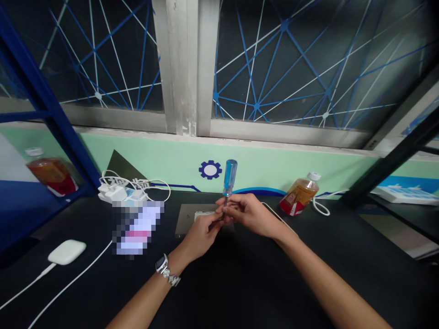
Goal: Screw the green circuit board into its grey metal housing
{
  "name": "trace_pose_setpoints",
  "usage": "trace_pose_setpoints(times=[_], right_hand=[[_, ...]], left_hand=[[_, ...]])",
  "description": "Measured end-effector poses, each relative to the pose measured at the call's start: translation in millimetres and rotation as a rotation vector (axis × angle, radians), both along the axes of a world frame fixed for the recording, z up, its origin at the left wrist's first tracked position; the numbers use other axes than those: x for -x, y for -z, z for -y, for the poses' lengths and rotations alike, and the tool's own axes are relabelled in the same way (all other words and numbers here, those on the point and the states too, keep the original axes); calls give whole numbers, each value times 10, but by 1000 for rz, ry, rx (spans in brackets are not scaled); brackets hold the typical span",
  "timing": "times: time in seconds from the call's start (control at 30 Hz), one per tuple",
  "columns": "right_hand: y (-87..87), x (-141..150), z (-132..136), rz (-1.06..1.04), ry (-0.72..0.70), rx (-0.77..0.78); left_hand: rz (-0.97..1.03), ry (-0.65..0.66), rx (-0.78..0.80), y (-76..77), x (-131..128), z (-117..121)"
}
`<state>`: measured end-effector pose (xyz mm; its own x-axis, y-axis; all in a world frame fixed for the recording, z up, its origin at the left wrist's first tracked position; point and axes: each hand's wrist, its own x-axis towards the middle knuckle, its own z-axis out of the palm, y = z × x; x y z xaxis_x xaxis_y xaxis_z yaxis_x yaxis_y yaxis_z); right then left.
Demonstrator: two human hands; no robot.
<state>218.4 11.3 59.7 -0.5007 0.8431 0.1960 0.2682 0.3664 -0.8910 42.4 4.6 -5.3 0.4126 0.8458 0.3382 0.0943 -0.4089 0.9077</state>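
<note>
A screwdriver [229, 177] with a clear blue handle stands upright over a grey metal plate [187, 218] on the black table. My right hand [248, 212] is closed around the shaft just below the handle. My left hand [202, 233], with a watch on the wrist, pinches something small near the screwdriver's tip; the thing itself is hidden by the fingers. Both hands touch each other above the plate's right part.
A bottle of amber drink [302, 194] lies tilted at the back right. Another bottle [51, 173] stands far left behind a blue frame. White chargers and cables [118, 192], a white case [66, 251] and a blurred object [137, 226] lie at the left.
</note>
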Motion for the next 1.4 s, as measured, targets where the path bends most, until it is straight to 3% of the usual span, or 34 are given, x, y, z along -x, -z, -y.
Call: trace_pose_setpoints(times=[0.2,0.4,0.6,0.77,0.83,0.93,1.13,1.2,1.33,1.4], right_hand=[[96,67,-30,38,297,-166],[-1,26,11,45,41,-66],[86,89,-14,65,302,-220],[-14,39,5,72,66,-84],[-40,8,9,50,38,-50],[6,5,-10,51,125,-107],[125,91,-42,40,331,-229],[84,87,-27,71,293,-204],[-31,29,5,63,66,-71],[-41,12,6,33,44,-43]], left_hand=[[29,-151,-1,38,-44,5],[-6,-10,-20,8,-17,10],[46,-124,23,75,-51,0],[-71,-17,-69,21,26,-49],[-98,14,-86,-5,40,-45],[-74,17,-71,18,12,-22],[-75,-205,-116,119,-34,-26],[-91,-169,-125,104,-8,-40],[-146,-49,-151,30,55,-45],[-150,3,-161,5,66,-35]])
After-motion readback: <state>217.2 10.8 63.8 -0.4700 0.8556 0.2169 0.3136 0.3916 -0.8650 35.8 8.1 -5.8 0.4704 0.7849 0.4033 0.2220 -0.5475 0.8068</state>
